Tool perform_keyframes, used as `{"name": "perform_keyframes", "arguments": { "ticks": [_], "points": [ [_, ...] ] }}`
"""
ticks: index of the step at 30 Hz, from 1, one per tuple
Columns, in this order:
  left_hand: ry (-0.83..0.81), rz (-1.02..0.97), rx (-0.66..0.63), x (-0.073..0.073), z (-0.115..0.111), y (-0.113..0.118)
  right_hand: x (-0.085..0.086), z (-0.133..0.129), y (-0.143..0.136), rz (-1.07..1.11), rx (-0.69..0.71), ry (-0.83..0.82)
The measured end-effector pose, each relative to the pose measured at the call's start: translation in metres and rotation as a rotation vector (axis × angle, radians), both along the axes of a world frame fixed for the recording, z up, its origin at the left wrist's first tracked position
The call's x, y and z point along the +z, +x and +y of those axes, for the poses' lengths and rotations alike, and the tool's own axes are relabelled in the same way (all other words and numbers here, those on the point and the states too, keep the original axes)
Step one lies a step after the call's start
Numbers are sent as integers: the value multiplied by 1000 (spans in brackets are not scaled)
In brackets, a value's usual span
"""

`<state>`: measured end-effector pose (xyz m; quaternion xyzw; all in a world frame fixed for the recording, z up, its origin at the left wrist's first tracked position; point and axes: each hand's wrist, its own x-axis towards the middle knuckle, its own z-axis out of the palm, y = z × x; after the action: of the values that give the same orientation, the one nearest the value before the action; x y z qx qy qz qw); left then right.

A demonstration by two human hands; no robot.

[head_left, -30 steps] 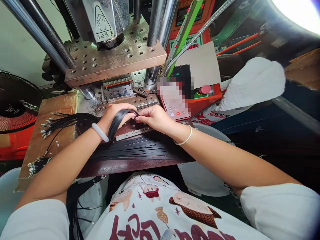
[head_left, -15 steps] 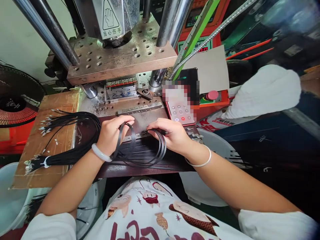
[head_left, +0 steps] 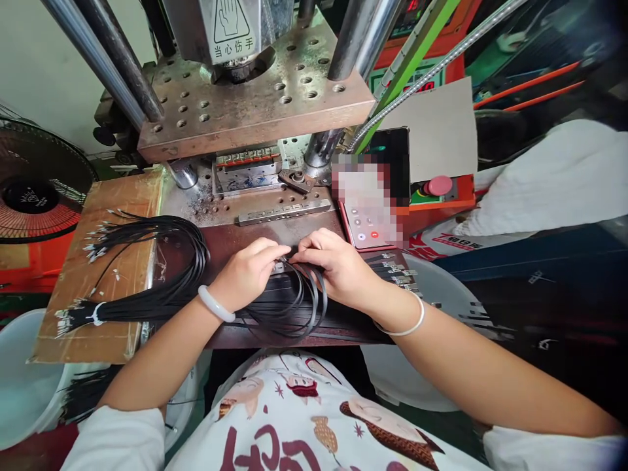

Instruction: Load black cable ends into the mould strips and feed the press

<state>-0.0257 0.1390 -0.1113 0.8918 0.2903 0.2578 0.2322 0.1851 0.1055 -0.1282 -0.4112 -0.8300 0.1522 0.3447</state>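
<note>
My right hand (head_left: 336,265) is closed in a pinch on thin black cables (head_left: 316,307), which hang from it in loops over the bench. Close beside it, my left hand (head_left: 250,271) has its fingers pressed together at the cable ends, the fingertips almost meeting those of the right. The ends themselves are mostly hidden by the fingers. More black cables lie straight along the bench under both hands, their metal connectors (head_left: 395,271) showing at the right. A slotted metal bar (head_left: 284,212) rests just beyond the hands.
A press with a thick drilled plate (head_left: 255,124) stands ahead, above a metal fixture (head_left: 248,173). A bundle of black cables (head_left: 142,311) lies on a cardboard box (head_left: 53,281) at left. To the right are a phone (head_left: 366,226) and a red button (head_left: 439,186).
My left hand has moved right to meet my right hand, and the cable loop it held is no longer spread between them. The view has shifted slightly.
</note>
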Motion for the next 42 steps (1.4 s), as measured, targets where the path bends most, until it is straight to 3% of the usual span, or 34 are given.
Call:
{"name": "perform_keyframes", "arguments": {
  "ticks": [7,10,12,16,21,25,29,36,42],
  "points": [
    [201,287,-17,-5,0,11,0,-8,-5,-215,-52,110],
    [298,280,3,-3,-1,9,0,-5,-2,-137,-10,62],
    [259,164,36,-1,-1,4,1,-2,2,-7,10,28],
    [-3,-153,122,5,1,-5,7,1,11,161,-71,62],
    [-135,-88,-44,0,6,-5,12,1,15,148,-92,55],
    [-51,44,-47,-4,7,-2,13,1,15,151,-101,61],
    [80,166,-31,3,5,0,12,1,16,141,-92,56],
    [199,208,-29,6,1,2,10,2,16,144,-62,65],
    [445,341,-28,8,-10,10,11,1,18,133,-22,30]
  ]
}}
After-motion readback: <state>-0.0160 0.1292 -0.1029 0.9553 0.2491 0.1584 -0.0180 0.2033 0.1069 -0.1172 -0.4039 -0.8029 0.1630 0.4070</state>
